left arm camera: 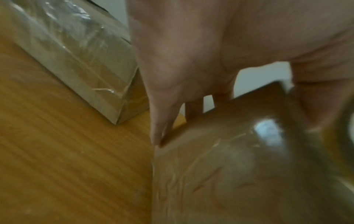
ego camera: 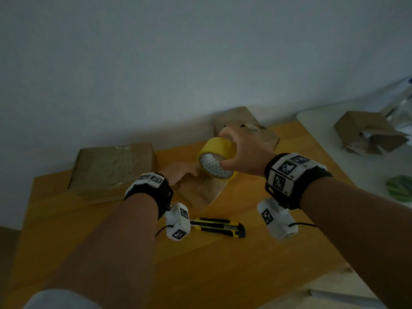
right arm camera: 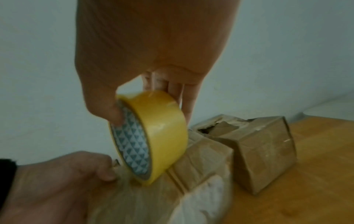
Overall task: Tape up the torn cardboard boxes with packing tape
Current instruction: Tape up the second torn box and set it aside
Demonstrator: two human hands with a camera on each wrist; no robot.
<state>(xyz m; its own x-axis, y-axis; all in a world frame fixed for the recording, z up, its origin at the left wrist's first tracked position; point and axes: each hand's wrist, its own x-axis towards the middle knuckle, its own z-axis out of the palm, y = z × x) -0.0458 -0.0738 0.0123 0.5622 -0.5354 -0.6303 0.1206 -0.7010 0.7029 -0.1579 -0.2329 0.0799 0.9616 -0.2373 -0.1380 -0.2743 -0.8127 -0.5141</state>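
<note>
My right hand (ego camera: 243, 150) grips a yellow roll of packing tape (ego camera: 217, 157) by its rim and patterned core, and the roll's lower edge touches the top of a small cardboard box (ego camera: 200, 192). In the right wrist view the tape roll (right arm camera: 162, 128) stands tilted on the glossy, taped top of that box (right arm camera: 145, 201). My left hand (ego camera: 180, 173) holds the box's far left edge. Its fingers (left arm camera: 159, 121) reach down the side and its thumb (right arm camera: 107, 174) presses on top beside the roll.
A large flat taped box (ego camera: 113, 168) lies at the left. Torn boxes (ego camera: 245, 128) stand at the back by the wall. A yellow-black utility knife (ego camera: 219, 227) lies on the wooden table (ego camera: 223, 275) near me. Another torn box (ego camera: 367, 134) sits on the white surface at the right.
</note>
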